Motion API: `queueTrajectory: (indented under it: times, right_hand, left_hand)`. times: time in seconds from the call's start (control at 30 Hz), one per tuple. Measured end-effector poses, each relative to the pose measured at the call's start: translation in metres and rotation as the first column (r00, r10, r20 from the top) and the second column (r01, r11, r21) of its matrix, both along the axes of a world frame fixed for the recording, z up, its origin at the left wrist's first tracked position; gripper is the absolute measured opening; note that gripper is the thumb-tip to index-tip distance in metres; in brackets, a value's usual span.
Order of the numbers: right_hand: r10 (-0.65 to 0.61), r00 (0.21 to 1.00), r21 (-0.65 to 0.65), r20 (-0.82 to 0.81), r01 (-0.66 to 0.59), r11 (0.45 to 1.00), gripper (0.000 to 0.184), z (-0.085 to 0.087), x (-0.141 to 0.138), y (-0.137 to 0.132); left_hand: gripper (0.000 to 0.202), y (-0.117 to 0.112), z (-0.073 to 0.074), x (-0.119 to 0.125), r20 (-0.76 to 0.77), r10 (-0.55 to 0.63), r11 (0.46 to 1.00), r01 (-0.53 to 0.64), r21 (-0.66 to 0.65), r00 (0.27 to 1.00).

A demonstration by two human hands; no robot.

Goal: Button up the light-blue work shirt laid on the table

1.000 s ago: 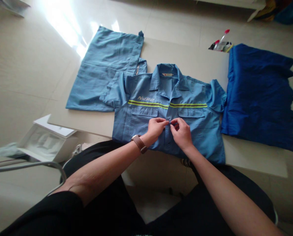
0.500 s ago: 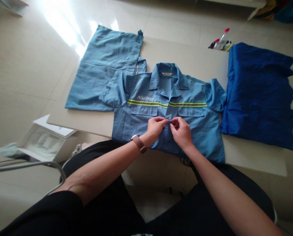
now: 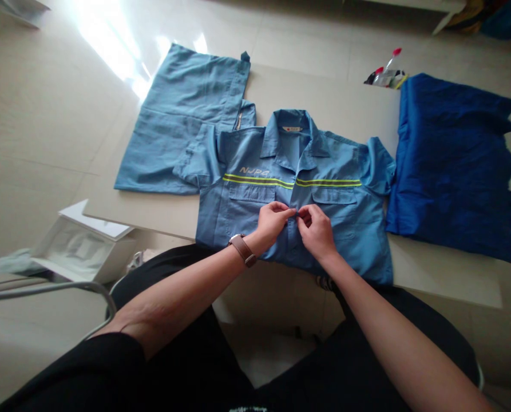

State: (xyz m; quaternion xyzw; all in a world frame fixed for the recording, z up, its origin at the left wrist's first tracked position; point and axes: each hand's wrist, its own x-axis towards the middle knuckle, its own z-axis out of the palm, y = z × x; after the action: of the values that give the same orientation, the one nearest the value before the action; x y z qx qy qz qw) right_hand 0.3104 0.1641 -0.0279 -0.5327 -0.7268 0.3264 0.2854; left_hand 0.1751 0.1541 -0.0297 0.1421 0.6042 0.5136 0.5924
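Left hand (image 3: 274, 223) and right hand (image 3: 317, 232) pinched on the front opening of the blue work shirt (image 3: 238, 220), fingertips almost touching, just below the reflective stripes. Shirt lies flat on the table (image 3: 444, 274), hem at near edge, collar short of far edge. Light blue trousers (image 3: 182, 120) hang over far-left edge. Dark blue cloth (image 3: 452, 166) sits along right side, plastic packet (image 3: 386, 77) at far-right corner. Tile floor (image 3: 44, 114) surrounds the table.
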Motion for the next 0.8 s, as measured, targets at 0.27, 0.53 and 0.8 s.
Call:
queueTrajectory:
  times: [0.27, 0.53, 0.8]
  right_hand:
    - [0.019, 1.000, 0.010, 0.003, -0.019, 1.000, 0.005, 0.0033, -0.0012, -0.0009]
    - [-0.002, 1.000, 0.012, -0.002, 0.002, 1.000, 0.004, 0.0042, -0.0021, -0.0020]
    - [-0.031, 0.999, 0.023, -0.019, 0.032, 0.999, 0.005, 0.0046, -0.0020, -0.0022]
  left_hand:
    - [0.030, 0.0023, -0.0014, 0.0008, 0.078, 0.064, 0.998, -0.062, -0.024, 0.995]
    - [0.033, 0.0021, -0.0055, 0.0023, 0.129, 0.113, 0.993, -0.109, -0.038, 0.985]
    - [0.035, 0.0012, -0.0029, 0.0056, 0.216, 0.174, 0.985, -0.167, -0.048, 0.961]
